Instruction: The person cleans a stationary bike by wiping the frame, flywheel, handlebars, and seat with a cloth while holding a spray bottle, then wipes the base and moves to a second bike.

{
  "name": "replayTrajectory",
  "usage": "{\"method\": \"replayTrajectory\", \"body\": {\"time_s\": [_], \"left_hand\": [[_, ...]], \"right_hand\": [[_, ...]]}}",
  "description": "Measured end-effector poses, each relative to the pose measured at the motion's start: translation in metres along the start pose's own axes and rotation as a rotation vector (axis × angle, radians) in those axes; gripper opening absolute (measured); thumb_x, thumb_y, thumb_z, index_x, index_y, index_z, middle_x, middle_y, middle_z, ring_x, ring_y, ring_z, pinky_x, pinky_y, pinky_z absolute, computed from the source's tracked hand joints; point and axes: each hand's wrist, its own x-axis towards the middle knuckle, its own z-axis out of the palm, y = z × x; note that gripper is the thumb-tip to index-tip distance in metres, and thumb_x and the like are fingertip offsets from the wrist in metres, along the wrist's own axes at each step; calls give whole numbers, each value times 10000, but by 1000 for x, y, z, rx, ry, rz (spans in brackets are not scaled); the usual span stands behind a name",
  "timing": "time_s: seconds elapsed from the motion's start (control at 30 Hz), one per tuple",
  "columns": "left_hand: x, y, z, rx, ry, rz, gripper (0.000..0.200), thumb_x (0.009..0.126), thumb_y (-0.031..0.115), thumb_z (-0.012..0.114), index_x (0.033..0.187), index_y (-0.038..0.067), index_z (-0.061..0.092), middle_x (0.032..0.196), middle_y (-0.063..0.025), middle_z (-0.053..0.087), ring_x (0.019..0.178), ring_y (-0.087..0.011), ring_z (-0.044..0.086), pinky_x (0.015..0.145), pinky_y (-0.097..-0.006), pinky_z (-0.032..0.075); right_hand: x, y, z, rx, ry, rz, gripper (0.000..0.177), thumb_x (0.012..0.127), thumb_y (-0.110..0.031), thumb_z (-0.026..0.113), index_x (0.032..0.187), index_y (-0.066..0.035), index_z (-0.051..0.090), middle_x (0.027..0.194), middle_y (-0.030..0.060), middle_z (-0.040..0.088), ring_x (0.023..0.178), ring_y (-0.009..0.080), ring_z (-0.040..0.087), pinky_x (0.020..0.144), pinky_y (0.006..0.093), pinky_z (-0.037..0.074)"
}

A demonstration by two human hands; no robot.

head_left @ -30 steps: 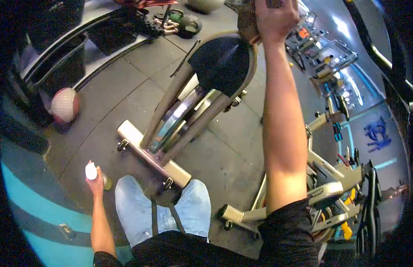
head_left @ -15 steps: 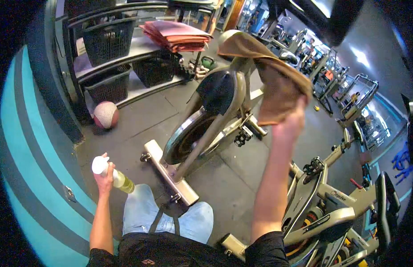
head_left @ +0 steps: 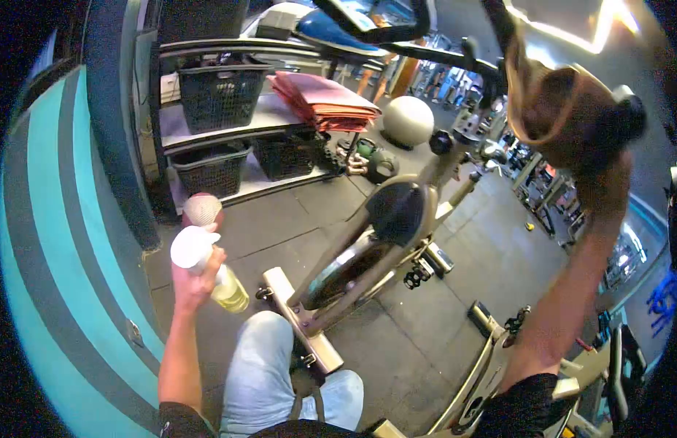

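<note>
My left hand [head_left: 195, 283] is wrapped around a spray bottle [head_left: 232, 293] with a white head and pale yellow liquid, held low beside my knee. My right hand [head_left: 605, 171] is raised high at the upper right, in shadow and blurred, closed on a brown cloth [head_left: 544, 109]. The cloth hangs at the handlebar [head_left: 397, 33] of a stationary bike [head_left: 397, 212], near its dark right end. Whether it presses on the bar is hard to make out.
A shelf rack [head_left: 207, 139] with black baskets and folded red mats [head_left: 324, 98] stands at left. A ball [head_left: 203, 210] lies below it. Behind the bike are a grey exercise ball [head_left: 408, 121] and kettlebells [head_left: 383, 166]. Another bike [head_left: 470, 379] stands at lower right.
My right hand has risen and moved right with the cloth, from over the bike's seat area to the handlebar. The view has shifted, and more of the handlebar shows. The left hand still holds the bottle.
</note>
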Motion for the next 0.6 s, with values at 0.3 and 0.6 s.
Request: {"method": "replayTrajectory", "body": {"time_s": [0.3,0.6], "left_hand": [[101,82,37,-228,-263,-198,333,804,18,664,1124,-43,594,826,-43,601,710,-101,565,656,-256,475],[227,237,61,-85,-991,-196,425,604,141,737,999,0,663,1043,-159,630,914,-270,603,829,-356,481]], "right_hand": [[12,-24,1,444,-254,280,267,831,-203,594,1011,-5,603,903,108,602,824,236,575,769,367,455],[54,-23,-12,1055,-942,678,257,765,-224,606,884,4,617,733,114,572,654,237,556,638,343,447]]}}
